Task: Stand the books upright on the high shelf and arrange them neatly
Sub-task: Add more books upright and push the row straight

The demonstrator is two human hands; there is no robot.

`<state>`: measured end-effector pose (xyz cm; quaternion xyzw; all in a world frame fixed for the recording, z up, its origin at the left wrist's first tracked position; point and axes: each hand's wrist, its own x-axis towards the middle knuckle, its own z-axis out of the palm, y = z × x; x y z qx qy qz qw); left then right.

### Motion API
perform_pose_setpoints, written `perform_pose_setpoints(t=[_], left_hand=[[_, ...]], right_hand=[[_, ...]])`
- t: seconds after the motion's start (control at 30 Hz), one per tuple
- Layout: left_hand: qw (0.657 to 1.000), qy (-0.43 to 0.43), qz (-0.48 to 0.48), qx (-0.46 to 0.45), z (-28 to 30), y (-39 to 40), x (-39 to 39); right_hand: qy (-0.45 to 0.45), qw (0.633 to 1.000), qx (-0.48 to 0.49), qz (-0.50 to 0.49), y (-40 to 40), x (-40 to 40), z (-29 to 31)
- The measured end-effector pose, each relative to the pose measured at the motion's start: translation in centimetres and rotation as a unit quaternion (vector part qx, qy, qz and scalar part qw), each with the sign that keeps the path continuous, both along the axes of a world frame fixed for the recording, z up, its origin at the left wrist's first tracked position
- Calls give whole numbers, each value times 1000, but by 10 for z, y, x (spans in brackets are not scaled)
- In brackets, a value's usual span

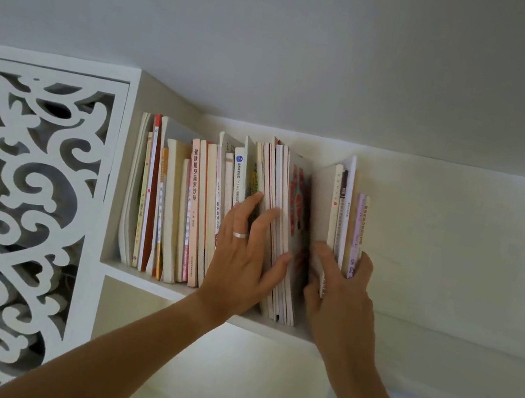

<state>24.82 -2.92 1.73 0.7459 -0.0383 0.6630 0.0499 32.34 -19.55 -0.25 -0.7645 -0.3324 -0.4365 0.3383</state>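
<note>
Left hand (245, 251) presses leaning books (278, 232) open-fingered; right hand (342, 281) grips upright books (342, 219); pink spine (192, 201) reads 健康瘦身蔬果沙拉.

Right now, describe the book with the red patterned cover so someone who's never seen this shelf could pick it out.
Start at the white carved lattice panel and follow the high shelf rightward along the row of books to the V-shaped gap between the two hands. The book leans on the gap's left side, beside the left hand. It alone shows a red patterned cover; its neighbours show only spines or page edges.
</note>
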Motion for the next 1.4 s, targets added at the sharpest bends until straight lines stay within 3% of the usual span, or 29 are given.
perform_pose_setpoints(t=[0.17,0.23,0.33,0.47,0.53,0.63,0.7,0.93,1.4], left_hand=[[999,-32,17,20,75,-10,-16],[999,8,50,9,104,-6,-18],[991,97,56,-77,128,0,-18],[989,123,67,-47,141,12,-29],[988,149,29,-40,150,18,-39],[967,219,-75,-109,165,16,-55],[953,256,-84,-142,174,18,-61],[961,274,17,21,171,39,-69],[952,304,-1,35,169,47,-65]], right_hand=[[-6,1000,9,-13,-1,-3,0],[-9,1000,6,-14,-1,-4,0],[-10,1000,4,-9,0,-3,1],[-13,1000,1,-1,1,-3,1],[-11,1000,-4,3,2,-2,1],[-18,1000,-11,13,3,-1,0],[-25,999,-11,17,3,-1,-1],[-27,999,-4,19,3,0,-1],[-35,999,8,26,5,0,-1]])
